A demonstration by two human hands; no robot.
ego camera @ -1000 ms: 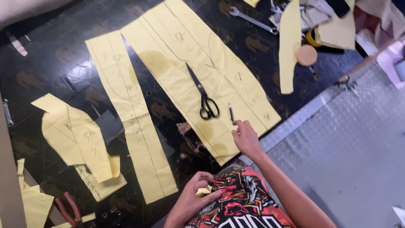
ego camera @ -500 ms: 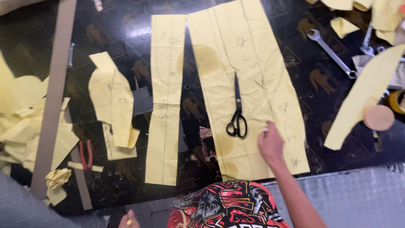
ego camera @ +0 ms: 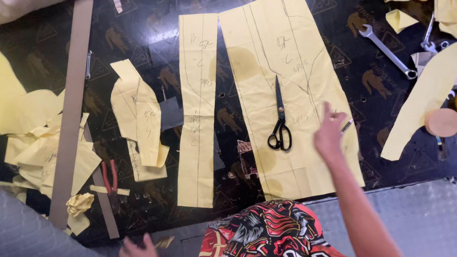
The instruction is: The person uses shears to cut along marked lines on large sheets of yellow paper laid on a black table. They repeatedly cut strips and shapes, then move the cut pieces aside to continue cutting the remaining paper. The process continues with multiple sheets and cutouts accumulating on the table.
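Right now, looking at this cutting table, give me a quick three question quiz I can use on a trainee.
1. True or false: the black scissors lie on the wide yellow pattern piece.
2. Which tool lies on the dark table at the upper right? A) a hammer B) a metal wrench C) a tape measure
3. Fill in: the right hand holds a thin ____ between its fingers.

Key
1. True; they rest closed, blades pointing away from the person.
2. B.
3. Pencil. The left hand shows only partly at the bottom edge, near a scrap of yellow paper.
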